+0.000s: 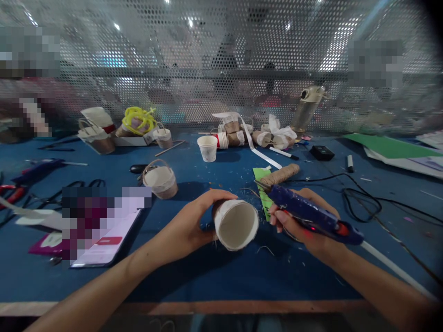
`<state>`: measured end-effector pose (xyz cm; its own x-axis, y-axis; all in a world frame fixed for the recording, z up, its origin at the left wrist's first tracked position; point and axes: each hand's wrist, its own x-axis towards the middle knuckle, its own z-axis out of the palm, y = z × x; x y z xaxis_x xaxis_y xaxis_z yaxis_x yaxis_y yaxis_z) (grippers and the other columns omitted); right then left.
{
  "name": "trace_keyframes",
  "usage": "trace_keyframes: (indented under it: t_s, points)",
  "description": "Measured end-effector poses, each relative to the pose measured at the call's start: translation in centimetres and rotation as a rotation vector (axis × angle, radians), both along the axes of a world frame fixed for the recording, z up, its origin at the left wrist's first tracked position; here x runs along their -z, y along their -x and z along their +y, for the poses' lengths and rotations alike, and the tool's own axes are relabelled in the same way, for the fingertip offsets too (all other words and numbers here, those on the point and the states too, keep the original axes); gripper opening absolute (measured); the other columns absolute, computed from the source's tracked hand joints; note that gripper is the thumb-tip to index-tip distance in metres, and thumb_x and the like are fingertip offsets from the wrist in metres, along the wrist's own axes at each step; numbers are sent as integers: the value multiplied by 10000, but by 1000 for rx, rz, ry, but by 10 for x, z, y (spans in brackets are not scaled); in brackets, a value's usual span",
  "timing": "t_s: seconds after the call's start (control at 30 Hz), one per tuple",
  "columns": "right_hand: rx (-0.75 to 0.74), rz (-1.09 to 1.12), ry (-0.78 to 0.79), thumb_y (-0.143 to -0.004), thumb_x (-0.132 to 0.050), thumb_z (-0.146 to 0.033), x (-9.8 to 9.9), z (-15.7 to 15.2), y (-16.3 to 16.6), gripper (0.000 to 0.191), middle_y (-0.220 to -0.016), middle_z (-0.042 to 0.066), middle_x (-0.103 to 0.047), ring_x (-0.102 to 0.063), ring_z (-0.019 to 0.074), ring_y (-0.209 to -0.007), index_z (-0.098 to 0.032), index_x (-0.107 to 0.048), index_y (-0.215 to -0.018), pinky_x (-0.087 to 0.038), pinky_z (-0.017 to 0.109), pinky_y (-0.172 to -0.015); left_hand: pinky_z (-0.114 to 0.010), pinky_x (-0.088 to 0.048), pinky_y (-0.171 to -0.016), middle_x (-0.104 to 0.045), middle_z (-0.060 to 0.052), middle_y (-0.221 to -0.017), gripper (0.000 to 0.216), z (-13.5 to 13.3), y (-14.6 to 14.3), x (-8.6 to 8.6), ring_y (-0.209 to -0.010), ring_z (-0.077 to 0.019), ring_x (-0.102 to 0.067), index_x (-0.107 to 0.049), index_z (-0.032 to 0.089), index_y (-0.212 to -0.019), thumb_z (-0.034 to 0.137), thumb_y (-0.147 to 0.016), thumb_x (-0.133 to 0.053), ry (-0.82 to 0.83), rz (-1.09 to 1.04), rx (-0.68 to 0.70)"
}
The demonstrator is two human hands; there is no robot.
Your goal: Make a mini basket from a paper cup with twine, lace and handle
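Note:
My left hand [197, 216] is closed round a paper cup [238, 226], tilted so that its white inside faces me; what I see of its outer side is brown. In my right hand [294, 221] is a blue hot glue gun [304, 207], with a white glue stick [394, 265] out of its back end and a small red light glowing on its side. The gun's nozzle points left, above and to the right of the cup, apart from it. Just beyond the nozzle lies a roll of brown twine [281, 175] on a green paper strip [265, 198].
A small cup basket with a handle [161, 180] stands left of my hands. A white paper cup [207, 148] is farther back. A phone [114, 230] lies at left. A black cable [349, 203] loops at right. A perforated metal screen [194, 60] rises behind the blue table [221, 281].

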<state>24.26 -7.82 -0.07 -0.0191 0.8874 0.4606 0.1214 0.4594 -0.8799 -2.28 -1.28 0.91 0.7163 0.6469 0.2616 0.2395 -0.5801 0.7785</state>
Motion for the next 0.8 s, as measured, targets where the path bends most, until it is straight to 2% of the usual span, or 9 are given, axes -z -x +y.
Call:
trace_keyframes:
  t_s: [0.07,0.23,0.5,0.63,0.8]
  points:
    - [39,24,42,-878,-698,-138,0,-1,3,124,-838,-19,-739,-690,111,-631,-244,-635,-890,-568,202,-535,-373,-440,-1092,-547,-76,-1415,571,0,0,1,-1325,-250,-517,-461,279,-1366,195,-867,-723,5,-17,-17]
    - [3,117,127,-862,-716,-159,1,1,5,124,-880,-17,-746,-700,119,-663,-247,-633,-893,-595,218,-546,-386,-504,-1014,-586,-99,-1344,557,-1,-1,2,-1234,-264,-580,-481,244,-1334,220,-841,-740,12,-52,-140]
    - [50,26,118,-842,-761,-185,0,4,0,156,-893,-25,-730,-674,95,-573,-248,-646,-927,-588,242,-572,-327,-469,-1079,-583,-52,-1355,592,-2,2,2,-1248,-228,-567,-483,308,-1358,233,-841,-760,-79,-149,-150]
    - [-14,24,82,-905,-693,-188,4,6,-5,98,-926,-12,-714,-687,108,-627,-243,-617,-932,-595,255,-608,-305,-471,-1070,-592,-38,-1332,599,-1,1,3,-1223,-210,-581,-487,316,-1355,246,-834,-774,-50,-156,-147]
    - [-121,67,43,-954,-626,-226,12,11,-11,79,-869,-17,-672,-657,125,-612,-249,-555,-929,-568,290,-593,-295,-465,-1070,-583,-41,-1355,634,-2,2,5,-1247,-215,-568,-485,314,-1370,238,-819,-790,-18,-159,-128]
